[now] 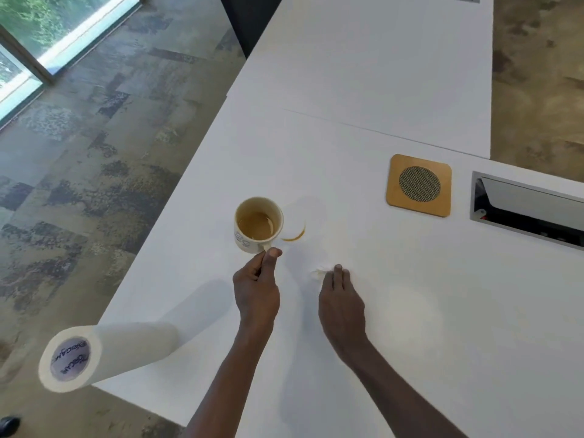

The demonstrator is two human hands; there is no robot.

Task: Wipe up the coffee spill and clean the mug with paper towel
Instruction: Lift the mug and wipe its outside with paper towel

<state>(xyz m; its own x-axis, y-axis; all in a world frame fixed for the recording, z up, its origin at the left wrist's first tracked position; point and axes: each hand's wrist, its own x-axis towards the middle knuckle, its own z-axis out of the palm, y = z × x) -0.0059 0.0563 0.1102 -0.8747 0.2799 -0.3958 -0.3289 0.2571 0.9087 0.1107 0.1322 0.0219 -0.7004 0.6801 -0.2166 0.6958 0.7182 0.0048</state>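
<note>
A white mug [258, 223] with some coffee in it stands upright on the white table [363, 90]. My left hand [256, 286] grips its handle from the near side. Just right of the mug lies a brown arc of spilled coffee [294, 236]. My right hand [341, 298] rests palm down on the table, fingers pressing a crumpled piece of paper towel [319, 273], a short way in front of the spill and apart from it. The paper towel roll [104, 354] stands at the table's near left corner.
A square wooden coaster [418, 184] with a mesh centre lies to the right of the mug. Beyond it is an open cable hatch [527, 210] set into the table. The table's left edge drops to carpeted floor [94, 153].
</note>
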